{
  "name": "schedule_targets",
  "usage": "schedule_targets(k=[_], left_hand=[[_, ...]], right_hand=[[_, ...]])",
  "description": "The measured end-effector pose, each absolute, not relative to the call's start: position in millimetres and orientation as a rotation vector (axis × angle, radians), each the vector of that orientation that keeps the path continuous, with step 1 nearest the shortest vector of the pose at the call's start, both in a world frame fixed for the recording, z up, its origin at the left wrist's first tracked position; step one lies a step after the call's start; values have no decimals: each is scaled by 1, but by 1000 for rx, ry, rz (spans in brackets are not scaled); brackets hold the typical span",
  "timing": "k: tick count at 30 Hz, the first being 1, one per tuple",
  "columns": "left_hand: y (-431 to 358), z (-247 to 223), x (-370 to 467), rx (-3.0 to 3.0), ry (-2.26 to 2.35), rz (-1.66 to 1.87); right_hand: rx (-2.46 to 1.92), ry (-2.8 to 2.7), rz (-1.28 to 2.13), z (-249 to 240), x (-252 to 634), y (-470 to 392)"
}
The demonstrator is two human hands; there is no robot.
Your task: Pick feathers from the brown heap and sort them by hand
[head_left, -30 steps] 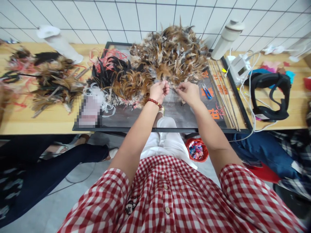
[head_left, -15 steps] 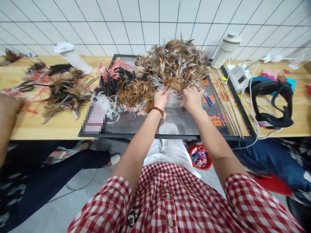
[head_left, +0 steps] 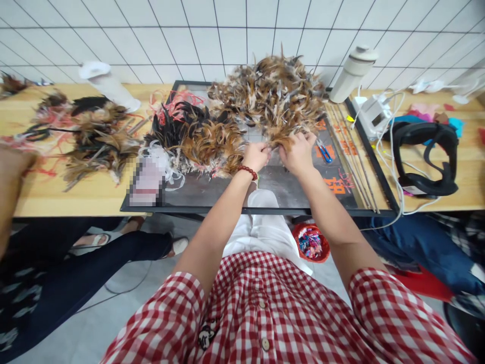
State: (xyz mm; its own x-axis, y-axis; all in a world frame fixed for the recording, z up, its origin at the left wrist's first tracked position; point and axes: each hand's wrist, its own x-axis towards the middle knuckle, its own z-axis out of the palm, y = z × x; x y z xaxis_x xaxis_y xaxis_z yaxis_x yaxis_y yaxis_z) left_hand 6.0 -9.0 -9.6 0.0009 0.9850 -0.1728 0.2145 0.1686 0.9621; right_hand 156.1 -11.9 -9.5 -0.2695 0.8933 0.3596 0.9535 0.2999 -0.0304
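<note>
My left hand [head_left: 256,155], with a red bead bracelet at the wrist, is closed in a pinch in front of the feather piles. Beside it on the right, my right hand [head_left: 297,152] has its fingers closed on a small bunch of brown feathers [head_left: 282,140]. Behind both hands lies a large heap of brown and grey feathers [head_left: 273,96]. To the left is a smaller pile of black and brown feathers [head_left: 212,139]. What the left fingertips grip is too small to make out. A blue-handled cutter [head_left: 324,152] lies right of my right hand.
Thin sticks [head_left: 354,156] and a bottle [head_left: 353,74] stand or lie to the right, near a black headset [head_left: 424,159] with white cables. At left are a white roll [head_left: 109,86], more feathers [head_left: 100,139] and another person's arm [head_left: 13,182]. A red basket [head_left: 311,242] is below.
My right hand has moved slightly left, nearer my left hand, and brown feathers now show at its fingers. The whole view has shifted a little.
</note>
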Motion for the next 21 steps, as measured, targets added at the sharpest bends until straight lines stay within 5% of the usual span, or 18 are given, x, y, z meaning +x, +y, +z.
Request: schedule_targets(k=[11,21], left_hand=[[-3,9,-4,706,1295,1354],[-17,15,6,702,1288,1033]], right_hand=[[-1771,-2143,-261,-18,163,-7],[-1553,-2178,-330,-13,156,-13]])
